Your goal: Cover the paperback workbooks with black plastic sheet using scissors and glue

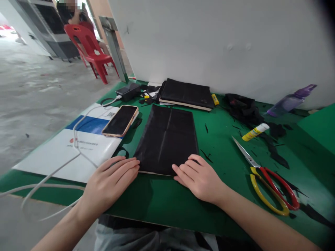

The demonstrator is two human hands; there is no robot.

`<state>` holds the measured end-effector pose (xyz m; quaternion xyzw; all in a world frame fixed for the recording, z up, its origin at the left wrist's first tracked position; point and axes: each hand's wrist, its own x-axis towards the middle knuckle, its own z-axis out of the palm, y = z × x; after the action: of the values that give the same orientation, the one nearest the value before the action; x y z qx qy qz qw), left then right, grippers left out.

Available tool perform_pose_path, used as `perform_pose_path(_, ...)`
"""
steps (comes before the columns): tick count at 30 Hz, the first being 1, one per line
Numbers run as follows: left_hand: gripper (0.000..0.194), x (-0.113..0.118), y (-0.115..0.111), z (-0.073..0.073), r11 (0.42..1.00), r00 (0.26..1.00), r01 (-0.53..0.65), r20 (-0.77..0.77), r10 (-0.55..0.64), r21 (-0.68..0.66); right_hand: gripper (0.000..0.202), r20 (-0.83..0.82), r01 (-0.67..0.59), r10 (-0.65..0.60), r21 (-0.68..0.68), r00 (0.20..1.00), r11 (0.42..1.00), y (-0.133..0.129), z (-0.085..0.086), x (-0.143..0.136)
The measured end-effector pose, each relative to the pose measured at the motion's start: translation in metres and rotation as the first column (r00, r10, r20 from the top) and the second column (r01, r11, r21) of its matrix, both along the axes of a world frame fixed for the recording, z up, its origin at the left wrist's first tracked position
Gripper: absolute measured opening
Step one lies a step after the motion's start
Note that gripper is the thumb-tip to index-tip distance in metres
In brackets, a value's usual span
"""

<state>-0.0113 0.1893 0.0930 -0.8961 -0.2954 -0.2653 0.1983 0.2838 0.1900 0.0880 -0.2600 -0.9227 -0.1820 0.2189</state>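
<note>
A flat, black-covered book (167, 139) lies on the green table in front of me, with a crease down its cover and a thin pale strip at its near edge. At its near left corner, my left hand (112, 179) has its fingers pressed together on the book; the thumb is hidden. My right hand (200, 176) grips the near right corner, fingers curled in. To the right lie scissors (258, 165) with one red and one yellow handle, blades partly apart, and a yellow glue stick (255, 132) with a white cap.
Another black-covered book (187, 92) lies at the back by the wall. On the left are a phone (120, 120), a white-and-blue sheet (62, 150), a white cable and a black box (128, 91). Black scraps (242, 108) and a purple bottle (290, 101) are right. A person sits on a red chair (91, 48).
</note>
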Motion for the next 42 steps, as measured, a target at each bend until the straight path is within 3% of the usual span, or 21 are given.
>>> perform_pose_path(7,0.021,0.008,-0.001,0.008,0.999,0.99,-0.049,0.137,0.046,0.018,0.034,-0.024,0.086,-0.086,-0.007,0.996,0.996,0.0,0.003,-0.014)
perform_pose_path(18,0.026,0.019,0.001,0.03,0.996,0.981,-0.056,0.188,0.043,0.065,0.027,-0.044,0.131,-0.126,0.164,0.991,0.978,-0.007,0.004,-0.013)
perform_pose_path(25,0.024,0.002,0.004,0.016,0.996,0.997,0.076,0.005,-0.076,0.041,0.026,-0.041,0.103,-0.098,0.127,0.994,0.987,-0.005,-0.003,-0.013)
perform_pose_path(30,0.022,-0.002,0.005,0.012,0.998,0.998,0.056,0.037,-0.057,0.016,0.043,-0.111,0.082,-0.078,0.03,0.991,0.996,-0.004,-0.004,-0.018)
perform_pose_path(37,0.027,0.003,0.004,0.02,0.998,0.993,0.038,0.113,-0.043,0.045,0.033,0.016,0.059,-0.062,0.143,0.998,0.988,-0.004,-0.001,-0.019)
perform_pose_path(42,0.024,-0.009,0.009,0.013,0.99,0.991,0.131,-0.014,-0.13,0.06,0.032,0.046,0.043,-0.051,0.17,0.998,0.985,-0.005,-0.002,-0.018)
